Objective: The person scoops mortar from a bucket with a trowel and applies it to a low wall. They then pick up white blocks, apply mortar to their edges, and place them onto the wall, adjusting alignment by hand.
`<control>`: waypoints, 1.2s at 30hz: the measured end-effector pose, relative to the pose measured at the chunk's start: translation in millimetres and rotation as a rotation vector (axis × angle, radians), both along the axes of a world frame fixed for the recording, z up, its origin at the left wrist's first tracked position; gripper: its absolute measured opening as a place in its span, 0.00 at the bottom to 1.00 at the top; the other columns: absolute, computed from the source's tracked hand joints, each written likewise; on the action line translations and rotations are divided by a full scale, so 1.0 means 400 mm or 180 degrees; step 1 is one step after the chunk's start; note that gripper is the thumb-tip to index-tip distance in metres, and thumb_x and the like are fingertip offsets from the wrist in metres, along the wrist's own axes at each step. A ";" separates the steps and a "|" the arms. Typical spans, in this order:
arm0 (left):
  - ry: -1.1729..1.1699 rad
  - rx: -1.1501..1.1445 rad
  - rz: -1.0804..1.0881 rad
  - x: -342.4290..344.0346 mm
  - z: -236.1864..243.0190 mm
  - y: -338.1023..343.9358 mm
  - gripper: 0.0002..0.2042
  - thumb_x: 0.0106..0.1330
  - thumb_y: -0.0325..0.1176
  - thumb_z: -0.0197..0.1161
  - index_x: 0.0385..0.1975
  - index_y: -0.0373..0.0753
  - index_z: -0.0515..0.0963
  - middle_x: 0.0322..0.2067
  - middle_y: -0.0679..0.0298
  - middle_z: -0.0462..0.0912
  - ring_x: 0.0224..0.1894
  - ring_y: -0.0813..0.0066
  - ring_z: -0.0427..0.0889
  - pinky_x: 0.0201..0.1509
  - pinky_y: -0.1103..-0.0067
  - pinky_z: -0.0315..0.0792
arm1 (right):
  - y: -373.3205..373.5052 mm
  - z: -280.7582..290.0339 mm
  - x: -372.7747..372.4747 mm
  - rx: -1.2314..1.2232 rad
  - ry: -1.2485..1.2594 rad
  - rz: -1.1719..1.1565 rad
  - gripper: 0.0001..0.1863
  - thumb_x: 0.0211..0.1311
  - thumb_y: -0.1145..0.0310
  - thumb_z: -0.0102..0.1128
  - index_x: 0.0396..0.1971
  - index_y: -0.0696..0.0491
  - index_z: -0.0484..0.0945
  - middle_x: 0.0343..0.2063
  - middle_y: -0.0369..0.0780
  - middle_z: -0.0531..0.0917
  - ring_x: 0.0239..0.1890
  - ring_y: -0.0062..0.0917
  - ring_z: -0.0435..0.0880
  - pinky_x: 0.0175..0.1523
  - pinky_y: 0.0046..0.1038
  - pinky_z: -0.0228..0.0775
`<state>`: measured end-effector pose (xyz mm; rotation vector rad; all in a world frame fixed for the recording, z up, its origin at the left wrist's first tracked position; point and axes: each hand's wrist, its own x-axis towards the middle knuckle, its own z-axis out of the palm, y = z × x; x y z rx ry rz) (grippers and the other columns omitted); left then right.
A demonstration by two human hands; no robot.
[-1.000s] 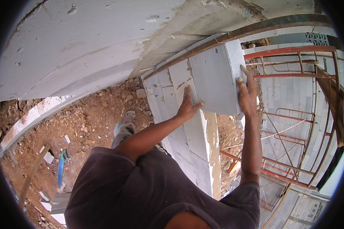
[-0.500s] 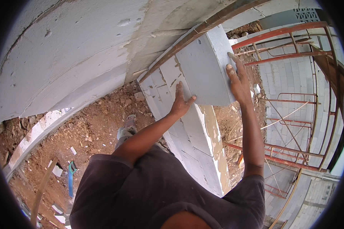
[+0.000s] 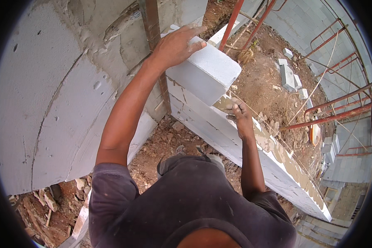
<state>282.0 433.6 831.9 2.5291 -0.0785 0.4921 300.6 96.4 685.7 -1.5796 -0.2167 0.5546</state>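
Note:
A pale grey aerated concrete block (image 3: 208, 68) sits on top of a low block wall (image 3: 235, 142), its far end close to a brown upright strip (image 3: 151, 25). My left hand (image 3: 173, 47) lies over the block's far end with fingers stretched across its top, the thumb apart from them. Just beyond the block's near end, my right hand (image 3: 242, 118) is over the wall's top edge. Its fingers are bent together by the mortar (image 3: 262, 132) and a thin string (image 3: 273, 128); what is in them, if anything, is hidden.
A large grey wall (image 3: 66, 103) rises at my left. Beyond the low wall are red scaffold pipes (image 3: 335, 113), loose white blocks (image 3: 287, 76) and an orange-and-white object (image 3: 314, 135) on brown soil. Rubble (image 3: 49, 200) lies at lower left.
My left hand has moved from the block's face onto its top far end. My right hand has left the block and come down to the wall's edge. The view has turned rightward.

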 end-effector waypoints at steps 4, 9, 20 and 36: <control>0.0921 0.1235 -0.0126 0.090 -0.071 0.048 0.38 0.71 0.68 0.42 0.75 0.53 0.56 0.75 0.52 0.53 0.78 0.51 0.47 0.78 0.54 0.45 | 0.033 -0.049 0.133 0.0980 -0.0314 -0.1709 0.41 0.75 0.35 0.34 0.76 0.48 0.48 0.70 0.48 0.63 0.71 0.37 0.64 0.72 0.44 0.54; 0.1267 0.1364 -0.0178 0.100 -0.080 0.034 0.40 0.70 0.70 0.39 0.77 0.54 0.50 0.77 0.52 0.45 0.80 0.55 0.36 0.79 0.49 0.32 | 0.142 -0.082 0.199 0.1258 -0.0875 -0.2295 0.45 0.73 0.32 0.32 0.77 0.49 0.44 0.73 0.48 0.58 0.75 0.40 0.56 0.76 0.46 0.43; 0.1273 0.1447 -0.0109 0.092 -0.077 0.024 0.40 0.71 0.70 0.38 0.77 0.54 0.50 0.77 0.52 0.44 0.80 0.55 0.37 0.79 0.49 0.30 | 0.299 -0.109 0.158 0.1516 -0.0972 -0.1254 0.51 0.69 0.27 0.27 0.78 0.52 0.38 0.74 0.50 0.54 0.76 0.39 0.54 0.77 0.37 0.48; 0.1278 0.1409 -0.0133 0.094 -0.061 0.028 0.41 0.70 0.72 0.35 0.77 0.53 0.49 0.77 0.52 0.46 0.79 0.51 0.39 0.78 0.47 0.33 | 0.251 -0.111 0.122 0.0502 -0.0948 -0.1396 0.36 0.77 0.43 0.40 0.70 0.57 0.58 0.63 0.49 0.68 0.64 0.36 0.69 0.69 0.37 0.58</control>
